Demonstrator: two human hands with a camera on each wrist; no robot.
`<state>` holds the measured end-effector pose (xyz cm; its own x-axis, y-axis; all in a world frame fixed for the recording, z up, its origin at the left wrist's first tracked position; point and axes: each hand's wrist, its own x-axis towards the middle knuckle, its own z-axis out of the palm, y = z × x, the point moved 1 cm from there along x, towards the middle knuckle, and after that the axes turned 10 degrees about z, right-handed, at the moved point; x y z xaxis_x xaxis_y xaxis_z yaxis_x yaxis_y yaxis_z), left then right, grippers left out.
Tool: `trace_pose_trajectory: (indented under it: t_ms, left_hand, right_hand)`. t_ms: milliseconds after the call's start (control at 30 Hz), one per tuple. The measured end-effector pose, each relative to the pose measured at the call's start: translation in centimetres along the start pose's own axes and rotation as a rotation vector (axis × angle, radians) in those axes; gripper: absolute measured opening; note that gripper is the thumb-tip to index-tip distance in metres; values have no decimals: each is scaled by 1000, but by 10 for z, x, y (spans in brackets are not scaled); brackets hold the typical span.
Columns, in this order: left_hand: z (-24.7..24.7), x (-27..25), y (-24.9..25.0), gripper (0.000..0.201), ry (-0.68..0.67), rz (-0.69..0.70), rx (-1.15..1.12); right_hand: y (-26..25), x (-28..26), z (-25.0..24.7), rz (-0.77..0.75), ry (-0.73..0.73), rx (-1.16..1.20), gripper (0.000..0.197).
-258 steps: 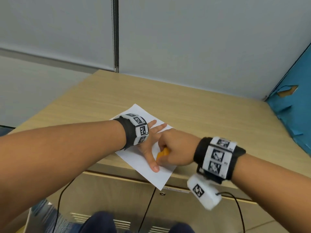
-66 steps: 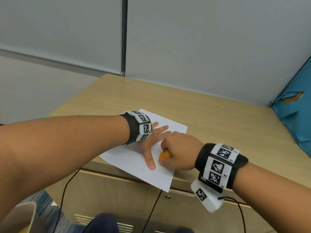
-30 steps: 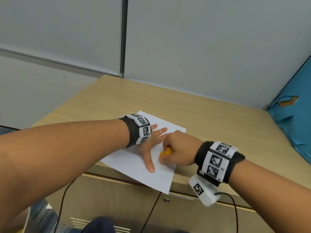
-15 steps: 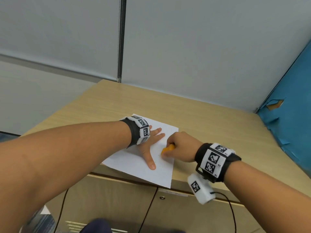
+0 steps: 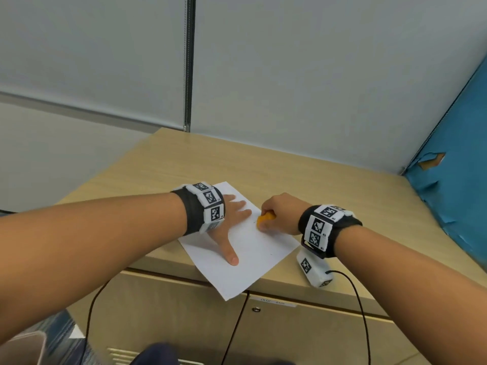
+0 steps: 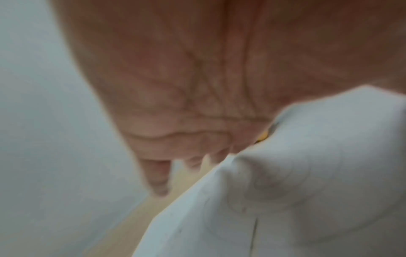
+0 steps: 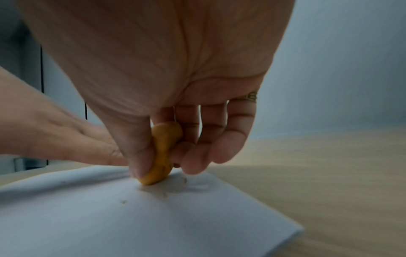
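With our right hand (image 5: 279,214) pinching the orange eraser (image 5: 264,219) between thumb and fingers, tip on the white sheet (image 5: 259,259) overhanging the desk (image 5: 316,180), and our left hand (image 5: 227,227) spread flat on it, we judge that short, light strokes away from that palm would avoid creasing.

The sheet (image 5: 253,259) was white paper, matt and smooth, with faint grey smudges and loose crumbs beside the eraser (image 7: 162,156), a matt, rubbery orange piece soiled dark at the edge on the sheet. Under the sheet, the cabinet top (image 5: 303,175) had a light wood-grain finish with a low sheen. To the right of the sheet, the blue partition (image 5: 461,193) had a matt covering, torn in places.
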<state>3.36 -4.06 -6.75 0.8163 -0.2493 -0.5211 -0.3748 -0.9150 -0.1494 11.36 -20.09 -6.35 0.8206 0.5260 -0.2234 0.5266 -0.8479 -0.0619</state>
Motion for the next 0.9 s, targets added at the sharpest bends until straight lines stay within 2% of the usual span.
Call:
trace_pose_trajectory:
  t_ms: [100, 200, 267, 367, 433, 567, 633, 767, 833, 900]
  left_hand:
    - [0, 7, -2, 129, -1, 136, -39]
    - [2, 11, -1, 132, 26, 164, -60]
    - [0, 10, 0, 126, 22, 189, -64]
    - [0, 12, 0, 126, 2, 194, -68]
    - [3, 16, -3, 132, -5, 175, -57]
    - [8, 23, -8, 137, -2, 155, -63]
    - [8, 26, -10, 138, -16, 155, -53]
    - [11, 33, -13, 137, -35, 154, -72]
    - [11, 31, -13, 138, -21, 158, -68]
    - [9, 29, -10, 139, -14, 160, -69]
  right_hand:
    - [1, 0, -1, -19, -8, -22, 30]
    - [-7, -9, -2, -63, -8, -40, 28]
    - [-20, -22, 4, -159, -42, -63, 21]
    - [-34, -41, 11, -263, -81, -169, 28]
    - [-28, -33, 3, -227, -84, -151, 28]
    - [-11, -4, -10, -48, 22, -47, 33]
    - [-18, -12, -3, -88, 5, -47, 28]
    - [-31, -40, 5, -257, -133, -105, 27]
    - [-27, -28, -1, -224, -121, -105, 28]
    - [-15, -8, -8, -127, -46, -74, 31]
